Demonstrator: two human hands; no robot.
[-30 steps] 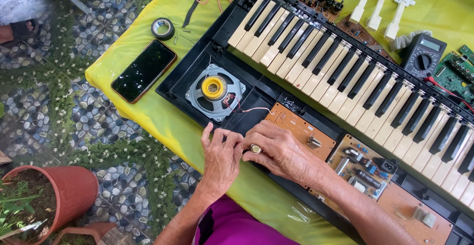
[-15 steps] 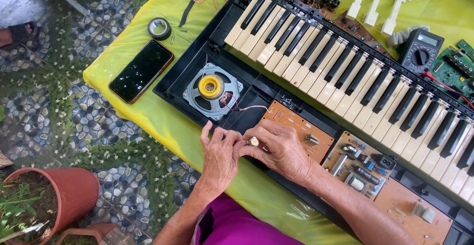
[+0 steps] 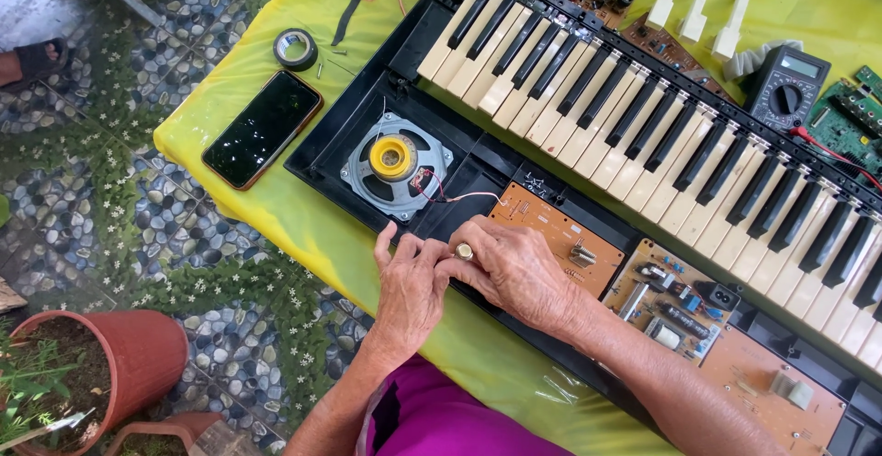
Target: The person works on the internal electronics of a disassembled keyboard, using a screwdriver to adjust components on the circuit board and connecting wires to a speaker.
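An opened black keyboard case point(image 3: 342, 135) lies on a yellow-green cloth, its piano keys point(image 3: 643, 135) running diagonally. My left hand point(image 3: 409, 292) and my right hand point(image 3: 519, 274) meet fingertip to fingertip at the case's near edge. They are just below the round speaker point(image 3: 395, 164) and beside the orange circuit board point(image 3: 551, 236). A ring point(image 3: 464, 251) sits on a right finger. Thin red and white wires point(image 3: 450, 197) run from speaker to board above my fingers. Whatever the fingertips pinch is hidden.
A dark phone point(image 3: 263, 128) and a tape roll point(image 3: 296, 49) lie left of the case. A multimeter point(image 3: 786, 86), a green board point(image 3: 850, 121) and loose white keys point(image 3: 703, 1) are at the far right. A terracotta pot point(image 3: 119, 364) stands on the pebble floor.
Both hands stay at the same spot on the case's near edge, with only small finger shifts. The view has moved slightly.
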